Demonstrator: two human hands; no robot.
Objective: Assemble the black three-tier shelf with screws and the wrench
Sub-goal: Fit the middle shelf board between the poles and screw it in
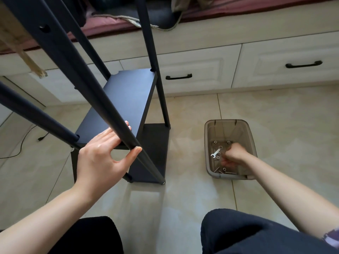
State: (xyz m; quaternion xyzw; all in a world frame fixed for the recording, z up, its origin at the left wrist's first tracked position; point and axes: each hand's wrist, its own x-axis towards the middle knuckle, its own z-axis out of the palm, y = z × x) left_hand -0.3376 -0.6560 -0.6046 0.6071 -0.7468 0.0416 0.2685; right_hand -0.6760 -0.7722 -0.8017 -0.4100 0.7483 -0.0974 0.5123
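Observation:
The black shelf stands on the tiled floor at the left, two boards fixed between its black poles. My left hand holds the near front pole, thumb on one side and fingers on the other. To the right stands a small grey plastic bin with a silver wrench, several nuts and screws on its bottom. My right hand is down inside the bin with its fingers curled among the small parts. What the fingers hold is hidden.
Cream drawers with black handles run along the back under a bench with a red cushion. A black cable lies on the floor at the left. My knees in dark trousers fill the bottom edge.

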